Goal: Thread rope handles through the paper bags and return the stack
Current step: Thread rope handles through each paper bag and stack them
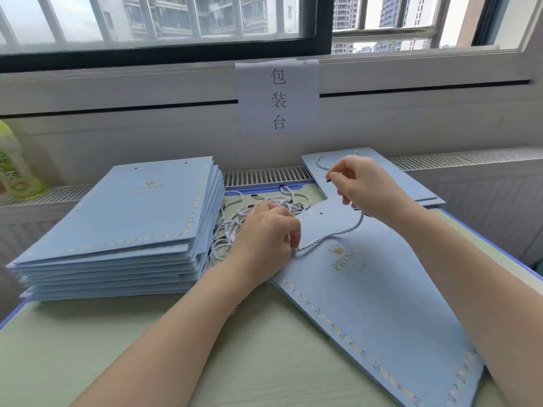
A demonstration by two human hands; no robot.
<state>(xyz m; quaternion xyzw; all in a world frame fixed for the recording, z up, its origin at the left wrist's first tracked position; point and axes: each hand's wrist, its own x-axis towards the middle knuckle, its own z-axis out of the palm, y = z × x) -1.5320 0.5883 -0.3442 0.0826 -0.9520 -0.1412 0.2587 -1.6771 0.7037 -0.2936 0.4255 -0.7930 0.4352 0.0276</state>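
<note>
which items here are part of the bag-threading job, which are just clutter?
Job:
- flat bag being worked
- rope held by left hand and right hand
- loose rope pile
- unthreaded bag stack
- bags with a handle, far right

Lying about:
- green bottle
- paper sign

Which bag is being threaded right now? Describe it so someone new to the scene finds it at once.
Start at the tall stack of blue bags on the table's left; the loose rope pile lies just right of it. Right of that pile lies a single bag, flat and angled. Unlike its neighbours, it has a rope running across it between the left hand and right hand.
</note>
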